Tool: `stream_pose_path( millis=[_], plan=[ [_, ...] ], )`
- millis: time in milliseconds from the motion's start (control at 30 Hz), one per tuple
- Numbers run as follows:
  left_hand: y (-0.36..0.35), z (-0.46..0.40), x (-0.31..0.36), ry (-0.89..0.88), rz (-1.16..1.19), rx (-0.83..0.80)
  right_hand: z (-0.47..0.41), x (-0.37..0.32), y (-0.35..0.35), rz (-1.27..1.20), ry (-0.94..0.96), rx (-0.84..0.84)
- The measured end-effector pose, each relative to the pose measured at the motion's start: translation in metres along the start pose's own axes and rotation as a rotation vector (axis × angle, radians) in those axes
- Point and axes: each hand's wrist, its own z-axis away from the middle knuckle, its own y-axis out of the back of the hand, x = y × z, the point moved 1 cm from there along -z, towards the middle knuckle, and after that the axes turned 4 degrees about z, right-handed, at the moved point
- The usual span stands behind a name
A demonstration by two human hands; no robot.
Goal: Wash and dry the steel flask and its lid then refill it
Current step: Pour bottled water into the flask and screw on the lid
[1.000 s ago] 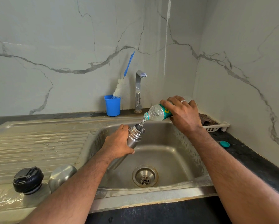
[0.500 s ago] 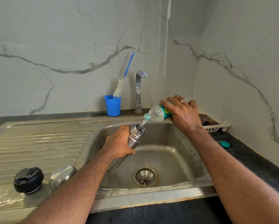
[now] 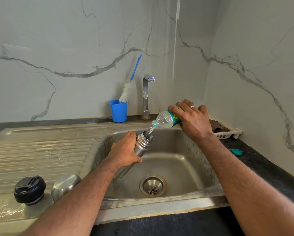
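My left hand (image 3: 125, 151) grips the steel flask (image 3: 142, 143) around its body and holds it tilted over the sink basin (image 3: 185, 160), mouth up and open. My right hand (image 3: 193, 119) grips a clear plastic water bottle (image 3: 165, 119) with a green label, tipped down to the left. A thin stream of water runs from its neck into the flask's mouth. The flask's black stopper lid (image 3: 30, 189) and its steel cup cap (image 3: 65, 183) sit on the drainboard at the lower left.
A blue cup (image 3: 118, 111) with a bottle brush (image 3: 128, 88) stands behind the sink beside the tap (image 3: 146, 96). A white rack holding a brown cloth (image 3: 218, 126) lies at the right. The bottle's teal cap (image 3: 237, 152) lies on the dark counter.
The pouring goes on. Both hands, the flask and the bottle stay almost where they were; the bottle's neck sits very slightly lower over the flask's mouth.
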Motion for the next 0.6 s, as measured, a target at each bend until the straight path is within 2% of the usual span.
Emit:
stream_pose_path(
  millis=[600],
  plan=[
    [-0.0014,-0.0012,-0.0016,-0.011,-0.018,0.002,0.0004,0.0002,-0.0017,0.006,-0.015,0.052]
  ],
)
